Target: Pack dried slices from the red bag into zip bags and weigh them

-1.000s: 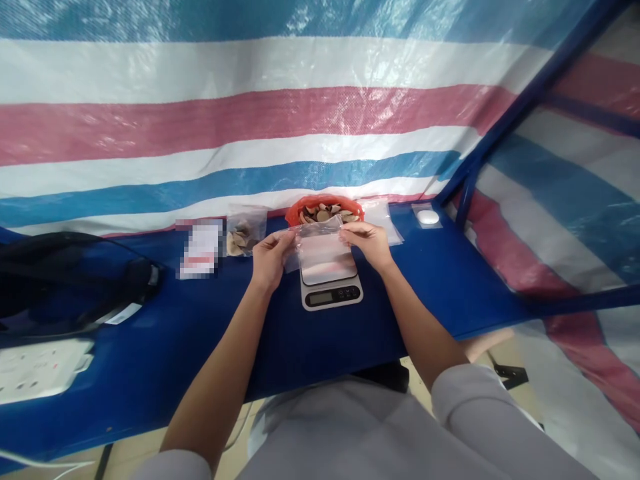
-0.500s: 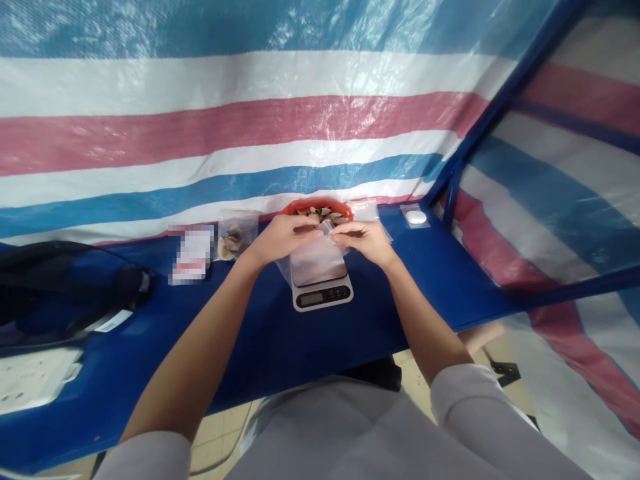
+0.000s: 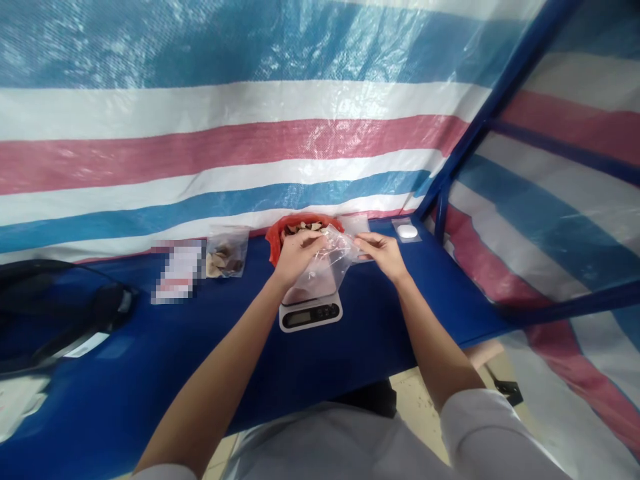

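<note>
A clear plastic zip bag (image 3: 334,259) is stretched between my two hands above a white digital kitchen scale (image 3: 311,315). My left hand (image 3: 300,253) pinches the bag's upper left edge, fingers closed. At its upper right edge, my right hand (image 3: 381,253) grips the plastic between thumb and fingers. The bag looks flat, with nothing visible inside. Directly behind it sits a red plastic bag (image 3: 276,241), open at the top, full of pale and brown dried slices (image 3: 306,228). The bag and my left hand cover part of the scale's platform.
Left of the scale lie a clear bag of dried slices (image 3: 225,259) and a blurred-out white and red item (image 3: 176,272). Black gear (image 3: 65,313) occupies the far left. A small white round object (image 3: 407,231) on clear plastic lies right. Striped sheeting (image 3: 225,150) backs the blue table (image 3: 270,373).
My hands have moved apart, spreading the clear bag wider. My right hand shifted away from my left. The whole view has also shifted slightly, placing the table items lower and further left.
</note>
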{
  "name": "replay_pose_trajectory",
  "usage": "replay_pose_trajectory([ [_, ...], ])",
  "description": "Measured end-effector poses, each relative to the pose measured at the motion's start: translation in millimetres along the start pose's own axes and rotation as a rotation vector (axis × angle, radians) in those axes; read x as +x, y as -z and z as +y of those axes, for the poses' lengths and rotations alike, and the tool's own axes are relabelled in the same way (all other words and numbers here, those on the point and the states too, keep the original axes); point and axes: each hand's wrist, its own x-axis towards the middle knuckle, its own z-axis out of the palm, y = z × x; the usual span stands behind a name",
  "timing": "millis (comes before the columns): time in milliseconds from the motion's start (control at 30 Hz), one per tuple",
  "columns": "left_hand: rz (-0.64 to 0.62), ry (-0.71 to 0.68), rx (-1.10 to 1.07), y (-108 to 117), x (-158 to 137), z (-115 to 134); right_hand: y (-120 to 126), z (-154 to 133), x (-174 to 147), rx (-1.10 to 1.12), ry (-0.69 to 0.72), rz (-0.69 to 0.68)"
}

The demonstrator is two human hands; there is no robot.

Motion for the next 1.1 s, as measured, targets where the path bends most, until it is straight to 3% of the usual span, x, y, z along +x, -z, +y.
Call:
replay_pose_trajectory([
  [133, 0.026, 0.062, -0.175, -25.7, 3.1, -6.9, 10.4, -2.5, 7.1, -0.001, -0.049, -0.094],
  [333, 0.055, 0.059, -0.160, -44.8, 10.3, -12.0, 36.5, -3.4, 35.1, -0.002, -0.025, -0.036],
  [467, -0.019, -0.073, 0.112, -48.4, 13.3, -12.3, 56.1, -4.8, 66.3, -0.020, -0.066, -0.067],
  [733, -0.100, -0.531, 0.687, -65.0, 10.1, -22.1, 68.8, -15.1, 124.6, -0.162, -0.138, -0.244],
  [900, -0.304, -0.578, 0.968, -74.8, 7.0, -23.9, 62.1, -9.4, 144.8, -0.241, -0.104, -0.256],
  [1100, -0.446, -0.430, 1.140, -83.4, 2.7, -28.1, 51.4, 10.5, 147.0, -0.438, 0.049, -0.216],
])
